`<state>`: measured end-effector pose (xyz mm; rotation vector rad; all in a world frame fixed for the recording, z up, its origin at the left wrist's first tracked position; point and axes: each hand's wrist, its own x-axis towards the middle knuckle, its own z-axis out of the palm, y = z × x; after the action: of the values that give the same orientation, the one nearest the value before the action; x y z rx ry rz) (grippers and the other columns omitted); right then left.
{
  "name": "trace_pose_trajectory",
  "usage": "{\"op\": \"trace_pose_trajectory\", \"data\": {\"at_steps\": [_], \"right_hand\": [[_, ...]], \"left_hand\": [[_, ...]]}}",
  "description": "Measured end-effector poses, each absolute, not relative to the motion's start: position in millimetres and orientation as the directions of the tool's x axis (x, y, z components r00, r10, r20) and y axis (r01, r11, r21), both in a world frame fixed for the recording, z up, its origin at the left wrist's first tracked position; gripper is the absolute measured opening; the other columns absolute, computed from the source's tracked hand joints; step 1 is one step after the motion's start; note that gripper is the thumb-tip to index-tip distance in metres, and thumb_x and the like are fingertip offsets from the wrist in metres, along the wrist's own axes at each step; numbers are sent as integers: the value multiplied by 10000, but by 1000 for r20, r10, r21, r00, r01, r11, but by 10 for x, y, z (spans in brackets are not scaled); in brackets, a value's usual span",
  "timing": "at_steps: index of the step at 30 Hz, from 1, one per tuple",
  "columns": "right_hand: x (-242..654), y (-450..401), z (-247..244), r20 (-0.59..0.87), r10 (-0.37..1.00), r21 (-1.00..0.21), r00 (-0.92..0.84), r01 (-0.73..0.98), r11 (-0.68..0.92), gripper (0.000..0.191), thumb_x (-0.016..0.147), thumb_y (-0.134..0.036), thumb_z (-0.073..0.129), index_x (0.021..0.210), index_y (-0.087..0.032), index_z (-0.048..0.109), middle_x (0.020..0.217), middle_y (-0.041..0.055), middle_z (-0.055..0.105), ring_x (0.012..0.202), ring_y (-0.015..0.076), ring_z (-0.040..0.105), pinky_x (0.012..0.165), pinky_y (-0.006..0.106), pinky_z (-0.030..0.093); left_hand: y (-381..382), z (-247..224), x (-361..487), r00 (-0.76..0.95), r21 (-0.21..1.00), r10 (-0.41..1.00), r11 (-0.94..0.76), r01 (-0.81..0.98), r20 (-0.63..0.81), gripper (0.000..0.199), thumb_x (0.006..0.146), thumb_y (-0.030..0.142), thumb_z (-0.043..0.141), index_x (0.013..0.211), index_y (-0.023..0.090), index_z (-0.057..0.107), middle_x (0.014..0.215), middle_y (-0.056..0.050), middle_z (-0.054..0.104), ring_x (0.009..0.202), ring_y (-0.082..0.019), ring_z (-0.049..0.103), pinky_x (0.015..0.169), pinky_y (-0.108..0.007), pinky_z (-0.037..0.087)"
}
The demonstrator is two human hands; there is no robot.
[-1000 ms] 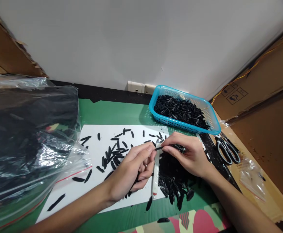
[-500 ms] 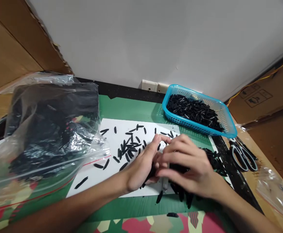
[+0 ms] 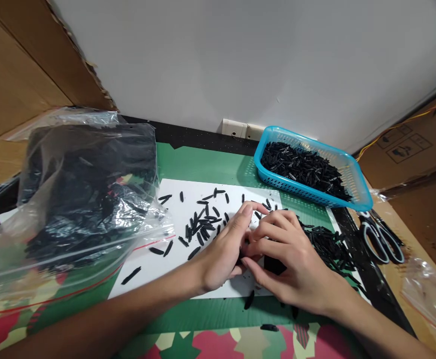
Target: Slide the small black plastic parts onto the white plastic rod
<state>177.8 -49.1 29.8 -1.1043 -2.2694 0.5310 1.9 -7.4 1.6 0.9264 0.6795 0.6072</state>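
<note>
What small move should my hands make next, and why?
Perhaps ease your right hand back slightly: its fingers overlap your left hand in view above the white sheet, hiding whatever is between them.

The single view looks from the person's head, forward and steeply down over the surface [image 3: 199,157], near enough that the left hand [image 3: 227,249] and right hand [image 3: 295,254] sit large just below its middle, with the forearms running in from the bottom corners. It faces the pale wall [image 3: 203,60], which spans the top; the space between the palms seems mostly screened from this angle.
</note>
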Motion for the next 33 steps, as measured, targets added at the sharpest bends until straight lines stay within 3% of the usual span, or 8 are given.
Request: {"op": "trace_pose_trajectory", "data": {"at_steps": [5,9,12,17,21,33], "right_hand": [[1816,-434,269,358,861,-695,-362,513,505,102,947,-139,691,874,-207,671,890,13,728,885,200,609,870,397,419],[1900,-337,222,301,944,-881,-134,339,329,109,948,-169,711,846,-205,707,863,18,717,846,187,642,821,347,481],[1966,-274,163,205,976,-938,-71,270,217,134,958,-242,727,830,-202,727,824,15,686,779,171,598,727,307,463],[1977,-229,84,104,990,-983,-95,139,117,276,972,-434,740,856,-184,730,783,15,662,703,150,554,656,282,445],[1940,-235,88,82,990,-986,-112,136,97,355,997,-510,696,868,-180,724,740,7,645,674,141,545,617,266,431],[1952,-271,61,231,972,-939,-41,254,233,165,1018,-314,673,935,-191,746,836,24,716,710,135,621,603,252,473]], "left_hand": [[-27,53,24,691,818,635,564,-110,-345,482,1035,717,386,1283,321,502,674,78,500,399,-65,270,347,-127,205],[-19,64,41,714,828,635,542,-142,-294,399,1071,652,359,1089,275,486,597,107,416,370,-50,228,333,-106,205],[-29,72,45,736,860,632,492,-137,-244,367,1095,572,394,957,240,470,576,113,382,342,-35,253,329,-104,213],[-34,67,54,715,868,662,469,-163,-224,378,1096,531,454,866,234,412,574,118,368,336,-22,254,328,-101,196],[-19,55,58,704,878,677,450,-163,-216,381,1091,538,465,864,237,409,577,125,357,327,-18,237,322,-105,181],[-32,81,58,648,896,728,416,-156,-225,267,1067,533,523,1033,284,432,557,151,339,335,-36,222,328,-98,195]]}}
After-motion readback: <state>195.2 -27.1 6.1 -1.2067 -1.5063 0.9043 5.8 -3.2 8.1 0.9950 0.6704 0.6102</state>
